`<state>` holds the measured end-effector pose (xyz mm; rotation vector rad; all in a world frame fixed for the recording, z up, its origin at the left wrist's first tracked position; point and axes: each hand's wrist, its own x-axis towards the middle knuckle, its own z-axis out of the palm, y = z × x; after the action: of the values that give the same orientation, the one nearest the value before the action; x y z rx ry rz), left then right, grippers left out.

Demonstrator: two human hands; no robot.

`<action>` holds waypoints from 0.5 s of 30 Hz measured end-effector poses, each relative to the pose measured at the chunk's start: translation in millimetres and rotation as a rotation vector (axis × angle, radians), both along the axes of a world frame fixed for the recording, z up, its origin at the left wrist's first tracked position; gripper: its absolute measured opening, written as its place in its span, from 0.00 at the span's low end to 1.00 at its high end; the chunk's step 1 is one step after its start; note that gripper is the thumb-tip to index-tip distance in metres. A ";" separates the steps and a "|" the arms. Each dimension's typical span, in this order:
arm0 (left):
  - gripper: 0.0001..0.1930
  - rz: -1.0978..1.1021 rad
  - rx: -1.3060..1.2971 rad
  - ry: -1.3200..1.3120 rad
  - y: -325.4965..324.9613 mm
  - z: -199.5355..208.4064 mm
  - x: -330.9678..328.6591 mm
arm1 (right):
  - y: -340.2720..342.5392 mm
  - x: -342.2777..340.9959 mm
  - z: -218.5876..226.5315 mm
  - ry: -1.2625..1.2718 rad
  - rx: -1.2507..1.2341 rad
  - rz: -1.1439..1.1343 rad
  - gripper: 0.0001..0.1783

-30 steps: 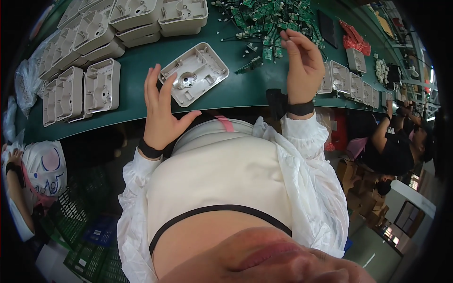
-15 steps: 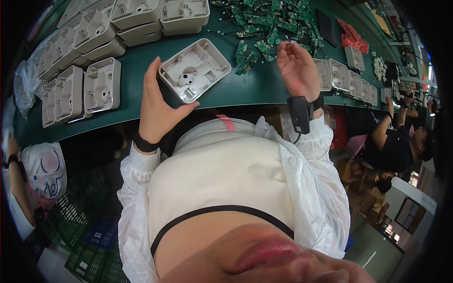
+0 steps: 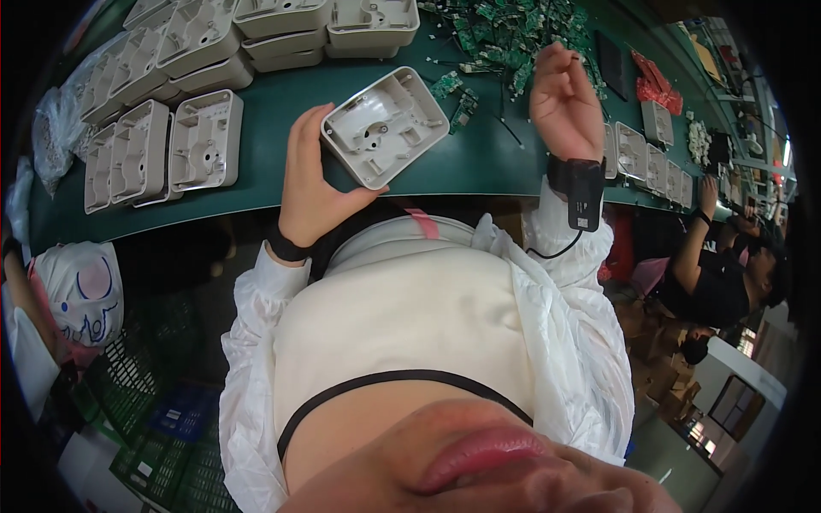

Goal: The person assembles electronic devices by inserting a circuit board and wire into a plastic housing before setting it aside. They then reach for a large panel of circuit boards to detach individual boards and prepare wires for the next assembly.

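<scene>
My left hand grips a light grey plastic housing by its left side, thumb along the near edge. The housing lies tilted, open side up, showing ribs, posts and a dark round hole. Over at the right, my right hand is raised at the near edge of a heap of green circuit boards, palm turned up and fingers curled together. Whatever is between its fingertips is too small to make out. Two loose boards with wires rest between the housing and the heap.
Stacked grey housings fill the back left of the green table, with more standing nearer. A row of housings, a red plastic bag and a dark flat tray are at the right. Other people sit on both sides.
My right hand has moved farther over the circuit board heap, its fingers curling tighter. My left hand still holds the housing; the whole view has shifted slightly.
</scene>
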<state>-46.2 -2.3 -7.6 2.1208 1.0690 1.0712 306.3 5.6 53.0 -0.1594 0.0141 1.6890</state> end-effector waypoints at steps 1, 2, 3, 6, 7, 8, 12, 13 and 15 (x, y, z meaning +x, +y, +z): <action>0.58 0.004 0.000 0.001 -1.0 0.2 -0.9 | 1.6 -1.5 2.9 -0.096 0.132 -0.006 0.09; 0.58 0.008 -0.032 -0.013 -2.9 -0.3 -2.2 | 4.6 -1.8 0.5 -0.095 0.134 -0.002 0.09; 0.57 0.010 -0.060 -0.030 -3.2 -0.4 -2.2 | 10.5 0.1 -4.0 -0.301 0.153 -0.045 0.10; 0.56 0.011 -0.090 -0.062 -2.0 1.4 -1.6 | 21.3 -2.0 -8.5 -0.710 0.192 -0.129 0.10; 0.56 0.009 -0.096 -0.074 -2.3 1.7 -1.9 | 19.7 -7.6 -6.8 -0.671 0.203 -0.135 0.10; 0.55 0.008 -0.102 -0.086 -2.3 1.9 -2.4 | 18.5 -14.5 -4.2 -0.631 0.212 -0.141 0.10; 0.56 -0.003 -0.012 -0.065 -0.9 1.0 -6.6 | 25.5 -36.6 -7.3 -0.707 0.157 -0.042 0.10; 0.56 0.001 -0.019 -0.058 -1.1 -0.3 -7.4 | 26.8 -41.7 -10.3 -0.765 0.131 0.011 0.10; 0.56 -0.005 -0.080 -0.102 -0.6 -2.8 -8.0 | 25.6 -52.1 -16.6 -0.614 0.179 0.063 0.10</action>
<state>-54.2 -2.9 -10.4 1.9835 1.0408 1.1032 254.2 31.2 36.5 -0.5399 -0.6034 1.6339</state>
